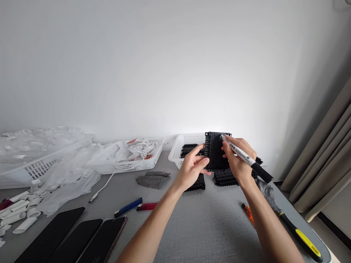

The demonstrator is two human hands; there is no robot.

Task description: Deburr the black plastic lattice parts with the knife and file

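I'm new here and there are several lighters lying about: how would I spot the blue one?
Start at the three dark phones lying side by side at the table's near left edge. Just beyond their right end lies the blue lighter, tilted, end to end with a red lighter. It is the only blue one; the orange lighter lies across by the right forearm.

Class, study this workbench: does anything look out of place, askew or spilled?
Yes. Clear plastic bags spill from the left white basket onto the table, and white tubes lie scattered beside them. The black panel between the left hand and right hand looks intact.
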